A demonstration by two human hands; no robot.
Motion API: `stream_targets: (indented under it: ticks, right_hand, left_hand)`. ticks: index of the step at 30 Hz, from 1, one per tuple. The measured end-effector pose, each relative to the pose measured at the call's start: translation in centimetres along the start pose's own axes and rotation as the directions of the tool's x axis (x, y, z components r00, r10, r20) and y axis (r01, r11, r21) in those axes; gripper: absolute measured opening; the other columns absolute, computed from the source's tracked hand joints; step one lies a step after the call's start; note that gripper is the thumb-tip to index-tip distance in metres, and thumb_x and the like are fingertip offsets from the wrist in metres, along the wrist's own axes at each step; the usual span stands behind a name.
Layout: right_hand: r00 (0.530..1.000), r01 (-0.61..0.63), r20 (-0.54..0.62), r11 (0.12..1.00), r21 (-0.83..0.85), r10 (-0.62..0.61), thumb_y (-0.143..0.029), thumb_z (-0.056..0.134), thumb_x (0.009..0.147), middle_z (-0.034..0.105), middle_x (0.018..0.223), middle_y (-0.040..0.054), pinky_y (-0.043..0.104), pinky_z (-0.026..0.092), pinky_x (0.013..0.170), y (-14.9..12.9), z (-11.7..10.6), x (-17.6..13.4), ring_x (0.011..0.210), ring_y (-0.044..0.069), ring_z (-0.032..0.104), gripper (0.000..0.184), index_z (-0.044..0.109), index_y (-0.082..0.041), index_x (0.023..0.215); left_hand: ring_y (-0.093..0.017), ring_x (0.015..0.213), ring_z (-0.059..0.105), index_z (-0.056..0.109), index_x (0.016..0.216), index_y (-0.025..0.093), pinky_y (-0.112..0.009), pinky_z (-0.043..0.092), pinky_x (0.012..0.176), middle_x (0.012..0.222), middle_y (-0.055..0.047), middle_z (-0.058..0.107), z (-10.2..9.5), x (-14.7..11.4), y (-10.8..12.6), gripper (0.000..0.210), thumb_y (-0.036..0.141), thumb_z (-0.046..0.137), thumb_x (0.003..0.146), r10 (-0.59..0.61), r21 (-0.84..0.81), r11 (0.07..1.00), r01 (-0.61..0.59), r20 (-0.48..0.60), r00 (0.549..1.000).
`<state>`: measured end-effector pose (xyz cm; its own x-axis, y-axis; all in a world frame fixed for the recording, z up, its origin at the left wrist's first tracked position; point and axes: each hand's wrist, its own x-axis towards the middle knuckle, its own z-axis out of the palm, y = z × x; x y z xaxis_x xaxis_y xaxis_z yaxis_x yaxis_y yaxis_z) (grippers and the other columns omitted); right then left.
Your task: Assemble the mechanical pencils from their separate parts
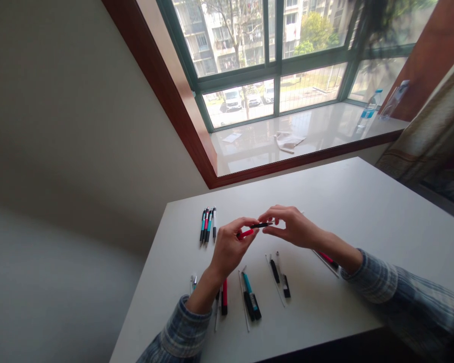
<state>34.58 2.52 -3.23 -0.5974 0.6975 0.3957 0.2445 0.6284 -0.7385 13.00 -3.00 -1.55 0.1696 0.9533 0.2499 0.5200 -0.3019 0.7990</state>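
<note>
My left hand is closed in a pinch on a pen with a red part and a black grip. Whether these two parts are joined, I cannot tell. From the right, my right hand curls its thumb and fingers around the pointed end of the black grip. Below the hands lie loose pen parts: a red barrel by my left wrist, a teal barrel with black pieces, and a black grip near a thin refill. Another red part is partly hidden under my right forearm.
Several pens stand in a row at the left of the white table. Behind it is a window sill with a cloth and a plastic bottle. A curtain hangs at the right.
</note>
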Motion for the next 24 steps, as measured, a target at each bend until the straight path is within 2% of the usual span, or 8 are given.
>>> stream_targets:
  ticks: [4, 6, 9, 13, 16, 20, 22, 24]
  right_hand:
    - [1.000, -0.014, 0.026, 1.000, 0.006, 0.013, -0.029, 0.063, 0.100, 0.078, 0.100, 0.0055, 0.030, 0.055, 0.070, -0.7, 0.3, -0.2, 0.081, 0.018, 0.071, 0.020, 0.071, -0.024, 0.117]
    - [0.999, -0.040, 0.034, 0.999, -0.026, 0.041, -0.028, 0.056, 0.103, 0.078, 0.098, 0.0057, 0.031, 0.054, 0.073, -0.7, 0.0, -0.2, 0.083, 0.019, 0.073, 0.022, 0.069, -0.023, 0.121]
    - [0.989, -0.143, -0.034, 0.987, -0.077, 0.141, -0.028, 0.050, 0.105, 0.078, 0.093, 0.0057, 0.033, 0.053, 0.076, 0.0, -1.4, 0.0, 0.083, 0.020, 0.072, 0.021, 0.065, -0.022, 0.118]
    - [0.932, -0.331, -0.157, 0.944, -0.003, 0.326, -0.031, 0.055, 0.098, 0.077, 0.096, 0.0064, 0.032, 0.050, 0.074, 1.8, -4.0, 0.0, 0.084, 0.021, 0.070, 0.011, 0.056, -0.021, 0.104]
    - [0.871, -0.465, -0.188, 0.885, -0.019, 0.453, -0.028, 0.051, 0.094, 0.073, 0.084, 0.0038, 0.030, 0.044, 0.065, 3.3, -5.5, -0.1, 0.072, 0.019, 0.063, 0.005, 0.050, -0.023, 0.093]
    - [0.838, -0.534, -0.204, 0.839, -0.107, 0.507, -0.032, 0.046, 0.094, 0.063, 0.076, 0.0010, 0.030, 0.036, 0.058, 4.9, -6.6, -0.4, 0.063, 0.017, 0.051, 0.011, 0.051, -0.022, 0.092]
    - [0.830, -0.544, -0.238, 0.828, -0.139, 0.505, -0.036, 0.052, 0.092, 0.059, 0.073, -0.0006, 0.029, 0.035, 0.058, 5.6, -7.3, -0.6, 0.061, 0.016, 0.048, 0.015, 0.056, -0.022, 0.094]
    - [0.843, -0.532, -0.221, 0.819, -0.213, 0.490, -0.042, 0.060, 0.089, 0.055, 0.068, -0.0028, 0.029, 0.034, 0.059, 6.3, -8.1, -1.0, 0.059, 0.015, 0.046, 0.021, 0.062, -0.022, 0.096]
  left_hand:
    - [-0.009, 0.062, 0.054, 0.075, 0.106, 0.020, -0.024, 0.048, 0.061, 0.099, -0.003, 0.076, 0.1, 0.0, -0.1, 0.021, 0.034, 0.071, 0.091, -0.014, 0.001, 1.000, 0.014, 0.001, 1.000]
    - [-0.009, 0.060, 0.052, 0.073, 0.114, 0.021, -0.023, 0.048, 0.060, 0.095, -0.002, 0.075, 0.2, -0.1, -0.2, 0.027, 0.036, 0.072, 0.091, -0.034, -0.001, 0.999, 0.034, 0.001, 0.999]
    - [-0.008, 0.059, 0.051, 0.072, 0.123, 0.022, -0.021, 0.046, 0.058, 0.091, -0.001, 0.072, 0.4, -0.2, -0.2, 0.036, 0.040, 0.071, 0.092, -0.064, -0.010, 0.998, 0.064, -0.007, 0.998]
    - [-0.009, 0.062, 0.054, 0.076, 0.113, 0.019, -0.022, 0.046, 0.059, 0.091, -0.003, 0.072, 0.7, -0.4, -0.5, 0.032, 0.043, 0.069, 0.093, -0.085, -0.028, 0.996, 0.085, -0.018, 0.996]
    - [-0.009, 0.062, 0.053, 0.078, 0.108, 0.018, -0.023, 0.046, 0.060, 0.094, -0.004, 0.074, 0.8, -0.5, -0.8, 0.030, 0.042, 0.066, 0.095, -0.083, -0.026, 0.996, 0.083, -0.008, 0.996]
    - [-0.010, 0.062, 0.053, 0.079, 0.100, 0.018, -0.024, 0.044, 0.059, 0.096, -0.005, 0.076, 0.8, -0.5, -1.0, 0.027, 0.040, 0.063, 0.096, -0.078, -0.012, 0.997, 0.078, 0.004, 0.997]
    - [-0.011, 0.063, 0.054, 0.079, 0.097, 0.018, -0.024, 0.044, 0.060, 0.094, -0.005, 0.076, 0.9, -0.5, -1.1, 0.027, 0.040, 0.064, 0.095, -0.082, -0.017, 0.996, 0.082, 0.008, 0.997]
    - [-0.010, 0.062, 0.053, 0.079, 0.096, 0.018, -0.024, 0.043, 0.059, 0.092, -0.004, 0.076, 1.0, -0.5, -1.2, 0.027, 0.040, 0.064, 0.095, -0.089, -0.023, 0.996, 0.090, 0.013, 0.996]
